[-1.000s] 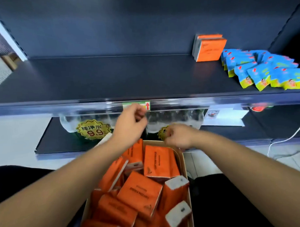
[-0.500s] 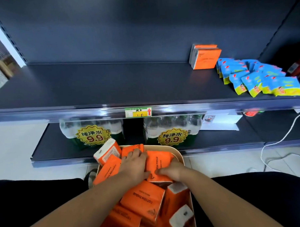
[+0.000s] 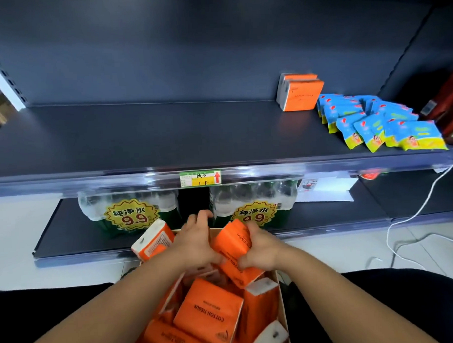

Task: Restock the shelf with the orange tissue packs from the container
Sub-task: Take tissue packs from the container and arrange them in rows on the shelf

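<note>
A tan container in front of me holds several orange tissue packs. My right hand grips one orange tissue pack, lifted and tilted above the container's far end. My left hand presses against the same pack's left side, fingers curled over it. Another pack leans over the container's far left corner. Two orange packs stand upright at the back right of the dark shelf.
Blue and yellow sachets lie piled at the shelf's right end. A price label sits on the shelf's front rail. Bottled water packs stand on the lower shelf. A white cable trails on the floor at right.
Both hands dropped from the shelf rail into the container, closed on an orange pack, and have now raised and tilted it above the other packs.
</note>
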`<state>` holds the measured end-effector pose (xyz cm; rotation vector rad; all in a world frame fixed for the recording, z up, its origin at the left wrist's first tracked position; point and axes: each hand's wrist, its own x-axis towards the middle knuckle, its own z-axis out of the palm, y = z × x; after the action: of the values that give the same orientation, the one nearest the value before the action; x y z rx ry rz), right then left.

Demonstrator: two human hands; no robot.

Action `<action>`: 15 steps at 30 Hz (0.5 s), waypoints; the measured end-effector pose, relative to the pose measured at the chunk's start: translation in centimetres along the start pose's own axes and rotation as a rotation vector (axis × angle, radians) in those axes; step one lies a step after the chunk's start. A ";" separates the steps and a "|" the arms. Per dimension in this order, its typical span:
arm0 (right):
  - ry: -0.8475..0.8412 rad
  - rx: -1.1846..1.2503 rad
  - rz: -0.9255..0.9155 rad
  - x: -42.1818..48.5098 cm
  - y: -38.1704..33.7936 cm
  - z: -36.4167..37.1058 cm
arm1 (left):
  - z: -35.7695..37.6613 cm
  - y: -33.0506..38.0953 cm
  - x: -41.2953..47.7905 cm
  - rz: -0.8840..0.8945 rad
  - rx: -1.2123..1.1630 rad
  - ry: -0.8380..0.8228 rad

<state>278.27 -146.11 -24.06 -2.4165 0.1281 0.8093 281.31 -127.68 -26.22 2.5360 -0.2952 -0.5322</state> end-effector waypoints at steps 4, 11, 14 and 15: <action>0.093 -0.246 -0.281 -2.3 -1.4 -3.2 | -1.8 0.5 -0.1 0.161 -0.348 -0.181; 0.374 -0.009 -0.593 -5.2 -2.2 -8.8 | -5.1 2.9 -0.6 0.314 -0.691 0.033; 0.409 0.318 -0.626 -5.4 -2.8 -12.6 | -9.9 5.0 0.9 0.394 -0.706 0.183; 0.394 0.365 -0.632 -5.2 -3.2 -13.8 | -11.4 5.4 1.8 0.405 -0.722 0.208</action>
<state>282.12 -151.60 -10.58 -2.0479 -0.3002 0.0158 287.23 -127.64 -14.96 1.7488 -0.4329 -0.1637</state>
